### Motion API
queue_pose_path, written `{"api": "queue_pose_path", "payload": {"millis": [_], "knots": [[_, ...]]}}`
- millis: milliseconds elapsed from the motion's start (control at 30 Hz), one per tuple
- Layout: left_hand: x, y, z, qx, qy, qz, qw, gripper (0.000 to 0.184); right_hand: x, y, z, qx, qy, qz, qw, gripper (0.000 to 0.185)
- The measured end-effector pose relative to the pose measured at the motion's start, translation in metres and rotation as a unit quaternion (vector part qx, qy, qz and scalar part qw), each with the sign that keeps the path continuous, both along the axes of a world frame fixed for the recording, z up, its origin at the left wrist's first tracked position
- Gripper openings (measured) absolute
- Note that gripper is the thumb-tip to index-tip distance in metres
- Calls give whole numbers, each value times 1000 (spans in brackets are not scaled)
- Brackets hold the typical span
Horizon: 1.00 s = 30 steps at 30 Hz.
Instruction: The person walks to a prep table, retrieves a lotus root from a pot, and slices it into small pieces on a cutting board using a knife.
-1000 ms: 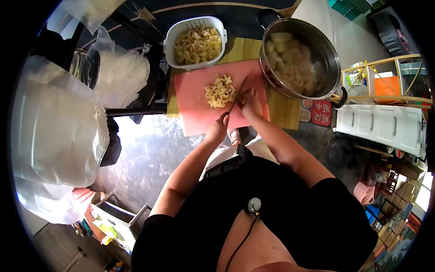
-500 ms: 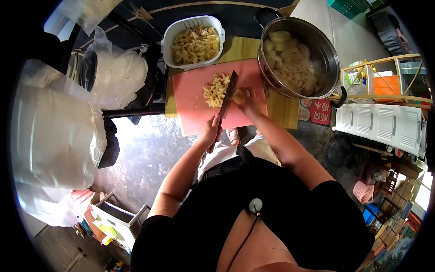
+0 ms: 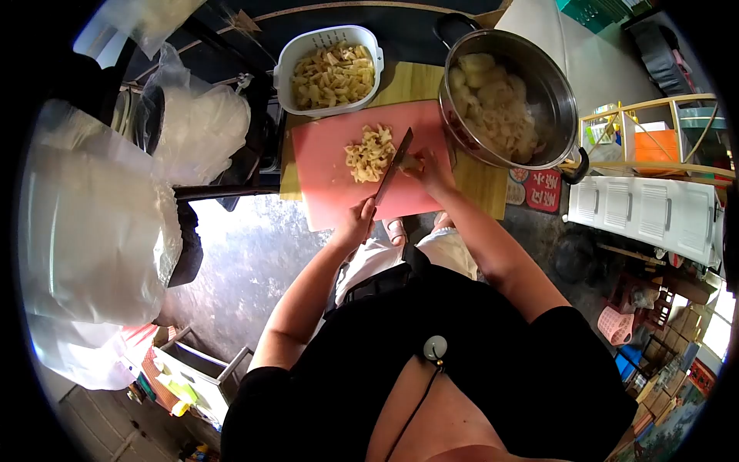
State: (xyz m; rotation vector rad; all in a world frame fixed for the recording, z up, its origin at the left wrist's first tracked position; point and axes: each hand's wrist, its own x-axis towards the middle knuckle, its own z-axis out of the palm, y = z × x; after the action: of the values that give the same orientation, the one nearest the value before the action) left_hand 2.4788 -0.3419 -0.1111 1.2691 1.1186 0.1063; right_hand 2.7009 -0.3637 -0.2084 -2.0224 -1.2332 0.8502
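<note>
My left hand (image 3: 359, 220) is closed round the handle of a kitchen knife (image 3: 396, 163), its blade slanting away over a pink cutting board (image 3: 327, 192). Right of the blade, my right hand (image 3: 429, 175) grips a pale, peeled piece of vegetable or fruit (image 3: 412, 162), partly hidden by the fingers and the blade. Left of the knife lies a heap of chopped pale yellow pieces (image 3: 369, 154). Beyond the board, a white plastic basket (image 3: 286, 86) holds many more such pieces. A large metal pot (image 3: 568, 108) at the right contains whole peeled ones in what looks like water.
The board rests on a wooden table (image 3: 486, 185). To the left are plastic bags (image 3: 204, 115) and a large plastic-covered object (image 3: 100, 223). White drawers (image 3: 647, 218) and a wooden rack (image 3: 662, 163) stand at the right. My feet are on the grey floor (image 3: 254, 262) below.
The knife blade has tipped over toward the right and its tip has shifted right. My right hand has turned slightly, and the piece it holds shows less.
</note>
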Motion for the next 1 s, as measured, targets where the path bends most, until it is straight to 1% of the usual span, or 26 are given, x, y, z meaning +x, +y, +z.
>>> {"api": "queue_pose_path", "payload": {"millis": [67,100,133,167,233,267,367,400,433,467,500,567,633,667,700,767,800,867,967,1000], "knots": [[1,7,-6,-26,4,14,1000,36,5,5,6,1,26,11,1000,43],[1,9,-9,-42,8,19,999,36,5,6,6,2,10,9,1000,41],[-2,13,-16,-23,29,-24,999,40,4,4,5,0,-6,8,1000,39],[-3,10,-23,64,67,-59,994,40,2,5,6,0,-21,8,1000,38],[6,8,-25,240,138,-127,952,43,-6,7,9,-13,-28,-40,999,42],[9,5,-26,189,155,-105,964,41,-9,4,10,-22,-34,-64,997,44],[9,-3,-17,175,161,-82,968,41,-11,-1,24,-9,64,-95,993,44],[6,-8,-19,243,143,-76,956,41,-10,-2,26,-9,49,-72,996,44],[3,-9,-20,152,107,-40,982,40,-9,-5,26,-9,35,-49,998,44],[-1,-11,-21,60,70,-4,996,39,-9,-10,25,-10,21,-27,999,44],[-2,-10,-17,-31,31,32,999,39,-9,-11,25,-6,29,-31,999,44],[-3,-4,-18,-53,10,78,995,36,-7,-11,20,5,44,-38,998,43],[-4,0,-18,-77,-12,126,989,37,-1,-13,-1,21,235,-59,970,45],[-4,3,-17,-60,-4,143,988,35,3,-13,-14,29,326,-69,942,47],[-6,5,-11,-35,-6,128,991,37,8,-14,-27,56,277,-61,957,46],[-11,10,-7,33,16,59,998,38,15,-15,-46,107,176,-40,978,46],[-11,9,-6,93,29,26,995,38,14,-15,-41,83,145,-34,985,44],[-10,8,-1,212,54,-43,975,38,10,-11,-12,34,81,-23,996,41],[-1,1,35,149,77,-59,984,37,4,-11,2,47,38,-43,997,36],[1,1,24,131,90,-66,985,37,4,-12,0,44,34,-44,998,36]]}}
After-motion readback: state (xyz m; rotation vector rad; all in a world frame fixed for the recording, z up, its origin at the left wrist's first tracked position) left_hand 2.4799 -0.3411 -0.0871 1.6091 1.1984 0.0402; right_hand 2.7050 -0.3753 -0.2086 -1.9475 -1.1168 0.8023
